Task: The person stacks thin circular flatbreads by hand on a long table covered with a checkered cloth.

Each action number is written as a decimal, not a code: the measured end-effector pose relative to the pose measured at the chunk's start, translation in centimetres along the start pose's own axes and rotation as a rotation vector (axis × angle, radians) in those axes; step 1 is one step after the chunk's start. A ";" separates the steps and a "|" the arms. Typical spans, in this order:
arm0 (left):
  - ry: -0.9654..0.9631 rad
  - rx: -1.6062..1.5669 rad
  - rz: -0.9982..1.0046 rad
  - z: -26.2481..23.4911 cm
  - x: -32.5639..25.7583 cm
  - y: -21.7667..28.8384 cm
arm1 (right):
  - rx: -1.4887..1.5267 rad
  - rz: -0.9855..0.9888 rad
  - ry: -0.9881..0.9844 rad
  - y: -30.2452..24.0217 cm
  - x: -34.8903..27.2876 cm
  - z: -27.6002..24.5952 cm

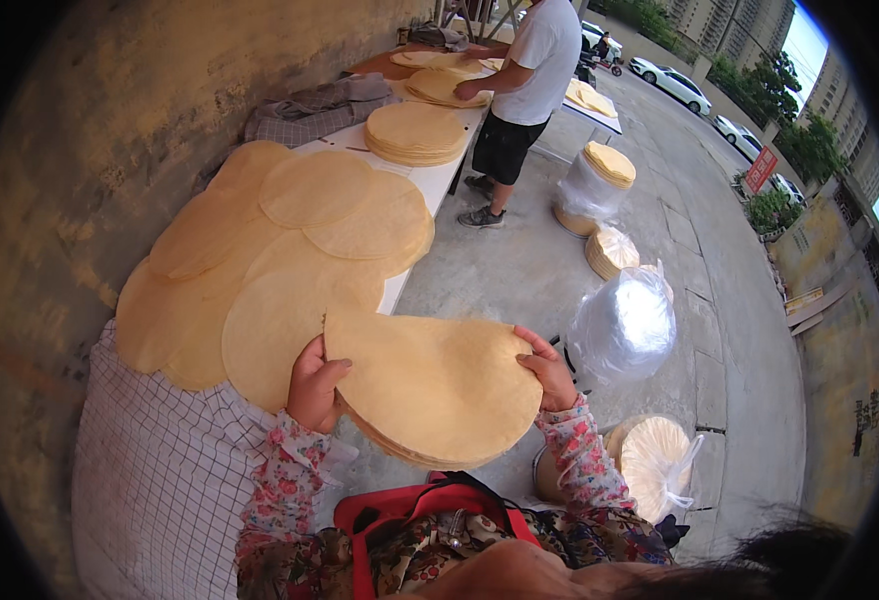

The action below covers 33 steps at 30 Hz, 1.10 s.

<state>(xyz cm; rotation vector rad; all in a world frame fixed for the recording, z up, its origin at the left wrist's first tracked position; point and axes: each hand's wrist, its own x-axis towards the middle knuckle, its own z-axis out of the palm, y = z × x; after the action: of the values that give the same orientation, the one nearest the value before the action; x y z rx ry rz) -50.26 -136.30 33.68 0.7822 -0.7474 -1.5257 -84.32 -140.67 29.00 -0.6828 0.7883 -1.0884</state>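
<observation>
A stack of thin round yellow flatbreads (440, 385) is held out in front of my body, its far edge dipping in the middle. My left hand (317, 385) grips the stack's left edge, thumb on top. At the right edge, my right hand (548, 372) pinches it the same way. Just beyond my left hand, more flatbreads (295, 295) lie overlapping on a table, partly over a white checked cloth (170, 450) that hangs down at the near end. Farther along the table stands a neat pile of flatbreads (416, 133).
A person (535, 70) in a white shirt handles flatbreads at the table's far end. A grey cloth (315, 108) lies by the wall (60, 180). On the floor to the right stand plastic-wrapped stacks (625, 325) and a bagged stack (657, 460). White cars (670, 85) are parked beyond.
</observation>
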 end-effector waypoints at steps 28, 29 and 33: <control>0.109 0.102 0.187 6.3 66.8 1.9 | -0.189 -0.178 -0.288 -31.6 64.5 -11.6; 0.122 0.089 0.248 6.6 68.7 3.1 | -0.182 -0.202 -0.329 -32.7 67.3 -10.8; 0.205 0.064 0.425 7.4 74.7 5.9 | -0.143 -0.228 -0.464 -36.4 77.0 -8.1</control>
<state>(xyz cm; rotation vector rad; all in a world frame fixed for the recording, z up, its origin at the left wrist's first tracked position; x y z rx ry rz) -58.13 -211.00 38.20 0.7567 -0.7551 -1.0288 -89.51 -225.70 37.30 -1.1196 0.3950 -1.0266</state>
